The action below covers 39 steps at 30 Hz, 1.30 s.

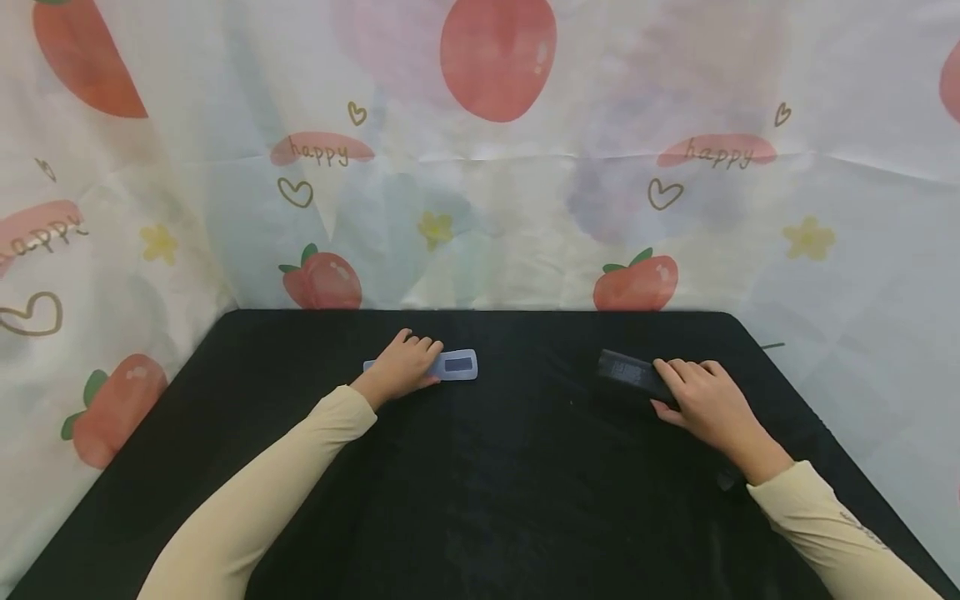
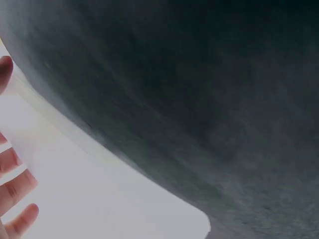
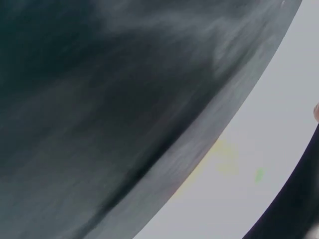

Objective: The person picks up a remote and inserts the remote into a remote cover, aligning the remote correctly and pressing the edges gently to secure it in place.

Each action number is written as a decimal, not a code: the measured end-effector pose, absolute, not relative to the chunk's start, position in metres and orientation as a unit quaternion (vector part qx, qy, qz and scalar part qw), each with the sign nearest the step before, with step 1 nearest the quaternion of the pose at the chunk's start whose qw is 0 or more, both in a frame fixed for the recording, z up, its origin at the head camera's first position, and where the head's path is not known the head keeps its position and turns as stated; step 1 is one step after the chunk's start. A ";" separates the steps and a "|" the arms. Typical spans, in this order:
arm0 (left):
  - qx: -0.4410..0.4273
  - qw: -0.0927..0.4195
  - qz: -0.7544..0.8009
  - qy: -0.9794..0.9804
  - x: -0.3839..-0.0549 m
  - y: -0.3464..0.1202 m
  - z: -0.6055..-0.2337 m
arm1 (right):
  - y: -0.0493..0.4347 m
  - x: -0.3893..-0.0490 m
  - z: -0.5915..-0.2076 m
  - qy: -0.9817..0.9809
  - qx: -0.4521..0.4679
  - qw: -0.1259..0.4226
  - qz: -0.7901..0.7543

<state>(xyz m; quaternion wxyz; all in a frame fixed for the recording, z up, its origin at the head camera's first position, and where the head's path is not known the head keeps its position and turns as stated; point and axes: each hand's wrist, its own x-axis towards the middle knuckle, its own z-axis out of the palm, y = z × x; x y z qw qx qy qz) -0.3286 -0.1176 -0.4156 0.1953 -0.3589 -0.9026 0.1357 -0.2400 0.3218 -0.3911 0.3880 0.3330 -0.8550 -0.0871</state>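
From my head view I have the left hand [image 1: 401, 367] at the upper centre-left of the frame, gripping a pale slab [image 1: 458, 375], its fingers over the far edge and its thumb along the near one. That hand hides the slab's middle; the right end shows with a dark panel [image 1: 458, 364]. To the right of centre, the right hand [image 1: 703, 396] grips a black box [image 1: 630, 371] by its right end, thumb below, fingers across the top. Slab and box lie well apart at the far part of the black table [image 1: 480, 475]. A small dark lump [image 1: 725, 480] shows just beside the right wrist; I can't tell what it is.

My wrist views help little: the left catches fingertips [image 2: 17, 189] at its left edge, the right a sliver of finger at its right edge.

A printed cloth [image 1: 525, 208] rises behind the table, with red fruit, hearts and yellow flowers. I read "happy" on it three times: left edge, upper left-centre and upper right. Faint grey marks on the box are too blurred to read.
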 end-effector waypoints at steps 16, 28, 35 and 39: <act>-0.393 0.166 0.162 -0.890 -0.319 -0.104 -0.417 | 0.244 -0.269 -0.393 -0.812 0.425 0.383 -0.112; -0.380 0.143 0.169 -0.898 -0.317 -0.102 -0.418 | 0.193 -0.285 -0.389 -0.823 0.435 0.344 -0.127; -0.373 0.148 0.164 -0.901 -0.317 -0.102 -0.421 | 0.177 -0.292 -0.389 -0.825 0.435 0.337 -0.131; -0.370 0.150 0.160 -0.903 -0.317 -0.103 -0.421 | 0.171 -0.294 -0.389 -0.830 0.428 0.332 -0.129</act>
